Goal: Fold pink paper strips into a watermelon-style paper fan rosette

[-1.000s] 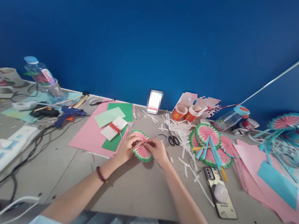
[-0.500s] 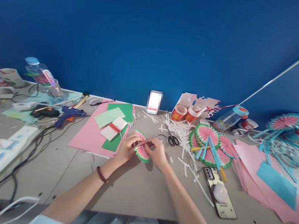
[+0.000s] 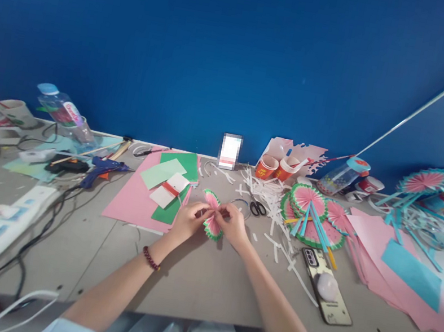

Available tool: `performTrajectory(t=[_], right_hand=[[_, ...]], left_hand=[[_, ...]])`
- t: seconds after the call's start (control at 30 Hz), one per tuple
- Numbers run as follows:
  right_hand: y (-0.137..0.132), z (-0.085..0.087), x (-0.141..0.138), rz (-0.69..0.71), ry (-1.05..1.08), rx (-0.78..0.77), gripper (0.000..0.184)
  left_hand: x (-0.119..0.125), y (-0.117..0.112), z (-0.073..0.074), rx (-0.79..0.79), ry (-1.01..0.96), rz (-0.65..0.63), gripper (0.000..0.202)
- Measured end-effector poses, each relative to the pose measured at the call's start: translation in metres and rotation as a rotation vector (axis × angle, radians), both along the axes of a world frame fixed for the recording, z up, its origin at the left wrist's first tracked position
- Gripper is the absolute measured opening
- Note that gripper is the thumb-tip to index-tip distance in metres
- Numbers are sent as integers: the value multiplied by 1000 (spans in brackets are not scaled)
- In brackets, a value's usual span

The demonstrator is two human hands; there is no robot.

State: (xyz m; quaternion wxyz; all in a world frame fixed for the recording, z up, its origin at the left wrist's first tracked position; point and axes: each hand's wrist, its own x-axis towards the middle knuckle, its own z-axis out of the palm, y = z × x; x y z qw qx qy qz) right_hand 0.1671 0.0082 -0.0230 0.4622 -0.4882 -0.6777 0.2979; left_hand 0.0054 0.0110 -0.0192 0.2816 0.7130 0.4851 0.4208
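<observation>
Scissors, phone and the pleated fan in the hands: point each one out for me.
pleated fan (image 3: 212, 226), head view, lower green-edged pleats.
scissors (image 3: 258, 209), head view, black handles.
phone (image 3: 336, 311), head view, lower end of its case.

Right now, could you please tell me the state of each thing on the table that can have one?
Pleated pink paper fan with green rim: partly fanned out, pinched between both hands.
Left hand: closed on the fan.
Right hand: closed on the fan.
Clear plastic bottle with blue cap: capped, lying tilted.
Two red paper cups: upright, open.
Phone in patterned case: face down.
Blue glue gun: lying on its side.
</observation>
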Motion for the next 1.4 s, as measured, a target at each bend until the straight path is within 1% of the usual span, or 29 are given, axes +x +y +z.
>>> performTrajectory(t=[0.1,0.3,0.4,0.5,0.73,0.87,0.97,1.07,1.17,1.3,1.4], right_hand=[[0,0,0,-6,11,-32,8],[2,0,1,-28,89,-132,9],[2,2,1,-25,140,-167,12],[1,4,1,-17,164,-150,14],[-1,5,2,15,-25,20,14],[-2,3,2,-22,-149,84,13],[-3,3,1,-47,-203,95,12],[-5,5,0,-53,-235,91,12],[-5,6,0,-64,-256,83,11],[-5,6,0,-41,-250,82,12],[-5,5,0,-21,-232,80,11]], left_hand=[[1,0,0,-110,-64,-20,21],[0,1,4,-291,-284,-98,26],[0,5,0,-370,-422,-102,28],[1,8,-4,-405,-496,-103,28],[3,3,-2,-391,-530,-110,27],[5,-1,-4,-302,-438,-90,22],[5,-2,-7,-220,-348,-68,19],[5,-1,-9,-187,-281,-24,18],[6,1,-10,-230,-331,-24,18],[6,4,-13,-359,-431,-85,21],[6,6,-13,-412,-461,-102,23]])
